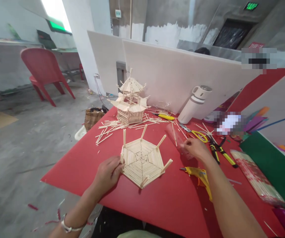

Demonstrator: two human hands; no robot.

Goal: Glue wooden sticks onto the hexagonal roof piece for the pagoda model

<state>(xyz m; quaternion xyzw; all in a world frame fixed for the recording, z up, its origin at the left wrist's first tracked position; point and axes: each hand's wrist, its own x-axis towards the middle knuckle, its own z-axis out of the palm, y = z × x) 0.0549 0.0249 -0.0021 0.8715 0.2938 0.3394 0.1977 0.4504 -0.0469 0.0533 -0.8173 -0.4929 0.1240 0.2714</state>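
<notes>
A hexagonal wooden-stick base (142, 158) lies flat on the red tabletop, with short posts standing at its corners. My left hand (110, 173) is closed at its left edge, fingertips around a corner post (122, 157). To the right, my right hand (194, 148) pinches a clear plastic bag (173, 135) that has a stick or two in it. Just below that hand, a yellow glue gun (199, 177) lies on its side. Behind the base rises a pagoda model (131, 99) made of the same sticks, with loose sticks (110, 127) scattered at its foot.
Yellow-handled scissors (199, 135), pliers (220, 152), a yellow cutter (166, 116) and a white thermos (192, 105) stand or lie at the back right. A packet of sticks (258, 178) lies far right. A white panel (162, 72) borders the table (154, 211).
</notes>
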